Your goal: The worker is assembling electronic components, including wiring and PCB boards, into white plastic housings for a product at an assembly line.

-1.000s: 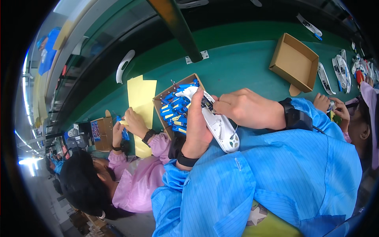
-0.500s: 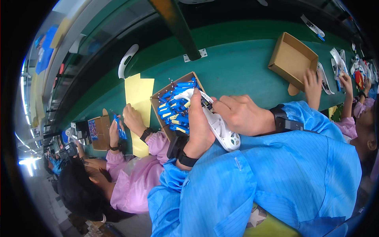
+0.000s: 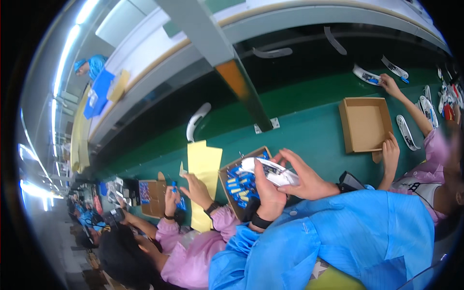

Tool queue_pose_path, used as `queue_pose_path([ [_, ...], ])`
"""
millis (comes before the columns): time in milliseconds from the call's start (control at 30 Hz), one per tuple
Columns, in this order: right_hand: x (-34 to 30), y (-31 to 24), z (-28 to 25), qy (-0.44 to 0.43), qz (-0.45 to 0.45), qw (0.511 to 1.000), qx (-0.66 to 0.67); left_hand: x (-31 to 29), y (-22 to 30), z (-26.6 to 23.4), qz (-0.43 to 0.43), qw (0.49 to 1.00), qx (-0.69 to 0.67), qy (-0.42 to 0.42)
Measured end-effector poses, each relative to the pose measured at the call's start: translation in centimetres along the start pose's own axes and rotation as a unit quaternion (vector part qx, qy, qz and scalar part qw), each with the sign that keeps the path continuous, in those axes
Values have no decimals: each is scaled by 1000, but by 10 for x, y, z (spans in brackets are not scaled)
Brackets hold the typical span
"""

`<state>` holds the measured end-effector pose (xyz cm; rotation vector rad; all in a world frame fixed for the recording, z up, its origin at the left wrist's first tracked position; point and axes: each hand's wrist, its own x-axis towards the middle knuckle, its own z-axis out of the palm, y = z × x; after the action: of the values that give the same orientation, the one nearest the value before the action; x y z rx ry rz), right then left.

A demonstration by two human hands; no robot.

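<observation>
A long curved white plastic housing (image 3: 278,176) lies across my hands, its hollow side showing a dark circuit board inside. My left hand (image 3: 270,195) is closed round it from below, the thumb along its near edge. At the housing's right end, my right hand (image 3: 309,178) grips it with long fingers over the far side and the thumb low down. Just beyond my left hand, a cardboard box (image 3: 223,189) holds a heap of blue cylindrical battery cells (image 3: 237,188) with pale yellow bands. Part of the heap is hidden behind my hand and the housing.
Yellow sheets (image 3: 203,169) lie left of the box, before a pink-sleeved person holding a blue cell (image 3: 175,185). At right, another person touches an open cardboard box (image 3: 365,123) and a white shell (image 3: 367,76). A metal post (image 3: 241,87) rises from the bench.
My right hand has gone from pinching inside the housing to gripping its right end. The housing is held more level. My view has shifted; the right-hand neighbour's arm now reaches out to a shell.
</observation>
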<state>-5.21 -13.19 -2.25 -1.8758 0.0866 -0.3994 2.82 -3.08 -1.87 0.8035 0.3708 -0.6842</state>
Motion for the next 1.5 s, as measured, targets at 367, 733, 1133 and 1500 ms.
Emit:
queue_pose_path([
  [367, 91, 21, -94, 66, 50, 938, -337, 26, 23, 2, -73, 969, 191, -140],
  [733, 197, 252, -126, 105, 18, 798, -593, 198, 134, 2, 394, 723, 547, 152],
  [1133, 163, 177, -131, 140, 88, 914, -372, 398, 156, -114, 351, 344, 852, 181],
  [1500, 133, 45, -86, 102, 71, 985, -122, 272, 162, -34, 238, 960, 99, 112],
])
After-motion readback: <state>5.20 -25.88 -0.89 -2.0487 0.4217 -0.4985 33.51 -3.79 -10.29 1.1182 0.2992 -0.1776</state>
